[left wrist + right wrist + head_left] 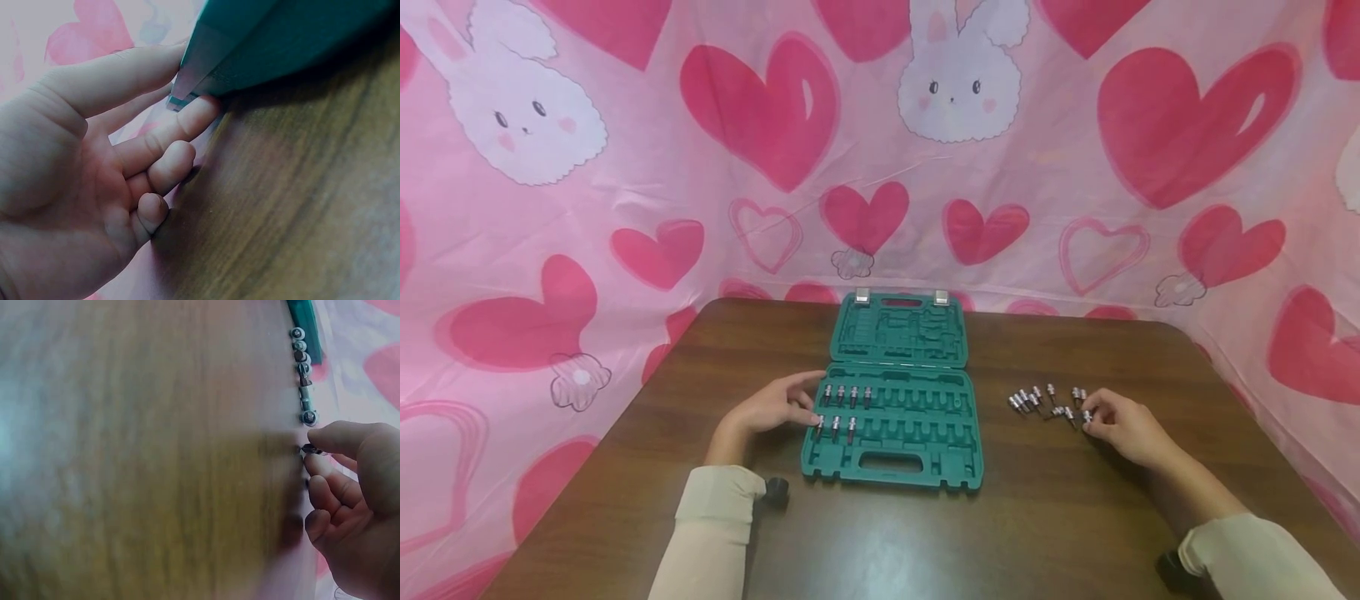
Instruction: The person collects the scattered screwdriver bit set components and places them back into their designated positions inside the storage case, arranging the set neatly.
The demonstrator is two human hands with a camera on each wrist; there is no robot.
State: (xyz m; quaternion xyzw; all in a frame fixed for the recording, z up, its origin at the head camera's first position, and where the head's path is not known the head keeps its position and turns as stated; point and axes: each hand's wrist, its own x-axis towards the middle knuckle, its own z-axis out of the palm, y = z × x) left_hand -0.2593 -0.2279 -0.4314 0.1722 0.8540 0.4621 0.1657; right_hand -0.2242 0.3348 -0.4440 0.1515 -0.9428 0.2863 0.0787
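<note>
My R hand (1126, 427) pinches one bit socket (1087, 416), mid-right of frame, thumb + fingers; L hand (773, 407), fingers extended, touches green case (835, 460), lower ctr. Socket prob. light, rigid, slick chrome; best held round its thick end.

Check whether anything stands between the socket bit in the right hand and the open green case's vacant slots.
Yes, low down: loose bits lie on the table between the socket bit in the right hand and the green case. Nothing visible stands above them; the left hand is at the case's left edge, outside that path.
</note>
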